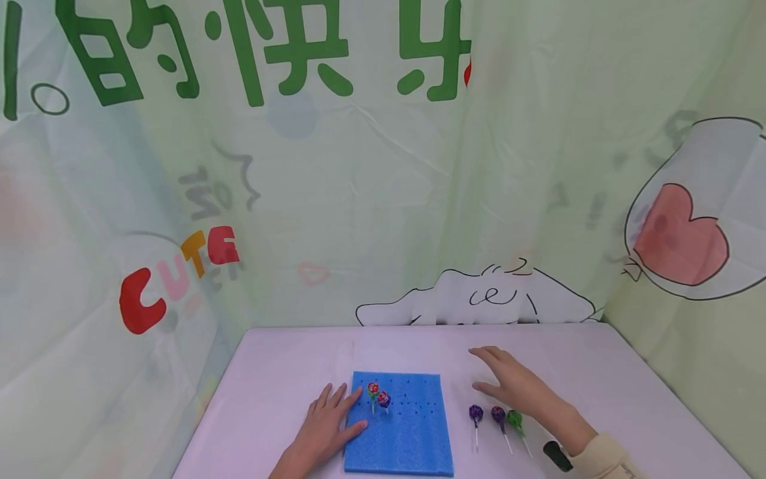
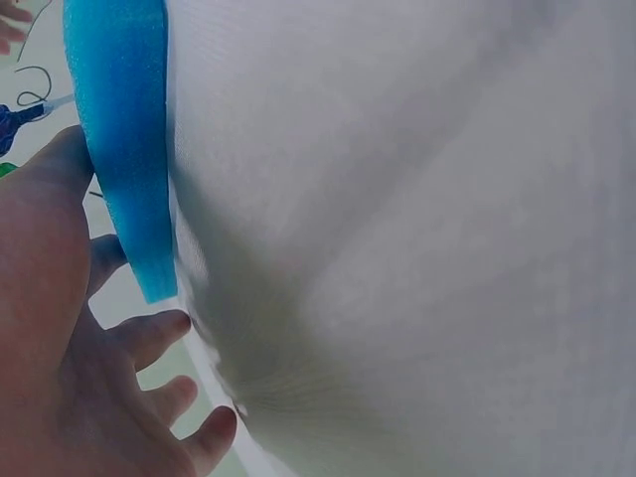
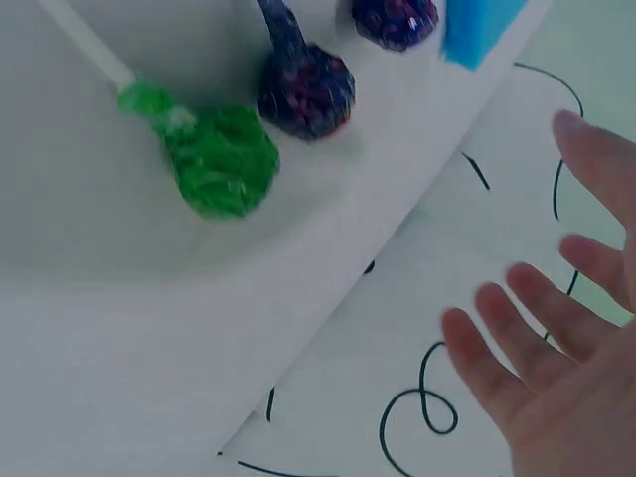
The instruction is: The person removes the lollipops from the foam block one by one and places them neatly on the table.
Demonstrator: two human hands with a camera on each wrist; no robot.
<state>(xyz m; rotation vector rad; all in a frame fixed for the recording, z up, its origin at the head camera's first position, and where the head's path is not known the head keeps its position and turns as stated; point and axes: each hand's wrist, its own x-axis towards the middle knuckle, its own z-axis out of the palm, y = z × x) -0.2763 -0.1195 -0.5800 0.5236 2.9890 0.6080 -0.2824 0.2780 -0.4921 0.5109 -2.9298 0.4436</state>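
Observation:
A blue foam board [image 1: 397, 442] with rows of small holes lies on the table. Two lollipops stand upright in its upper left part: a red-and-green one [image 1: 374, 388] and a purple-and-red one [image 1: 383, 399]. My left hand [image 1: 323, 422] rests at the board's left edge, fingers spread, thumb and index finger over the foam. To the right of the board my right hand [image 1: 514, 382] hovers with its fingers extended and nothing in them. Below it on the table lie a purple lollipop [image 1: 475, 413], a dark purple-red lollipop [image 1: 498, 414] and a green lollipop [image 3: 224, 164].
A black object [image 1: 557, 456], partly beside the right sleeve [image 1: 604, 456], sits on the pale table [image 1: 287, 359]. Printed fabric curtains [image 1: 383, 199] enclose the table at the back and sides.

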